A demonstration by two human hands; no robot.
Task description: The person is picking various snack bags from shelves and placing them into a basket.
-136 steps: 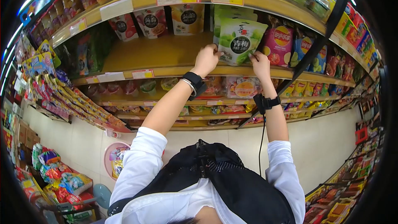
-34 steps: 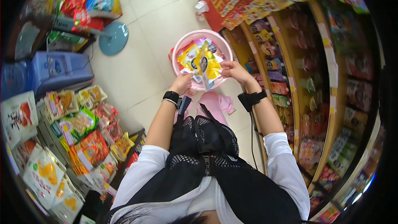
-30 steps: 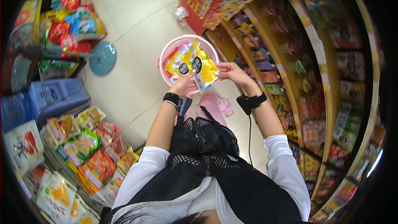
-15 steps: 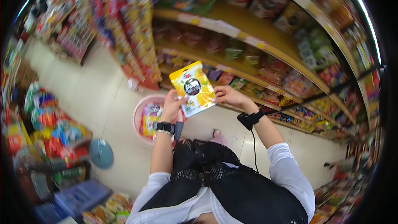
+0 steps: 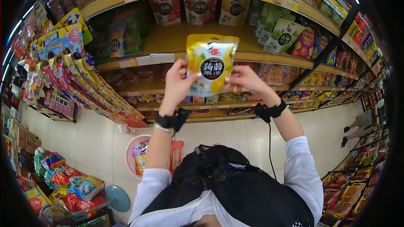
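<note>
I hold a yellow snack pouch (image 5: 211,62) with a black round label upright in front of the shelves. My left hand (image 5: 178,82) grips its lower left edge and my right hand (image 5: 245,80) grips its lower right edge. Behind it a yellow wooden shelf (image 5: 168,44) has a bare stretch in the middle. At the back of that shelf stand a yellow pouch (image 5: 235,9) and red-and-white pouches (image 5: 201,7). Green-and-white pouches (image 5: 283,34) stand to the right.
A pink basin (image 5: 135,159) with several snack bags sits on the tiled floor by a pink stool (image 5: 176,147). Hanging candy strips (image 5: 80,73) fill the left. Lower shelves (image 5: 235,98) hold more packets. Another person's legs (image 5: 357,126) show at far right.
I took the yellow pouch out of the pink basin with both hands and lifted it. My view swung up from the floor to the shelves.
</note>
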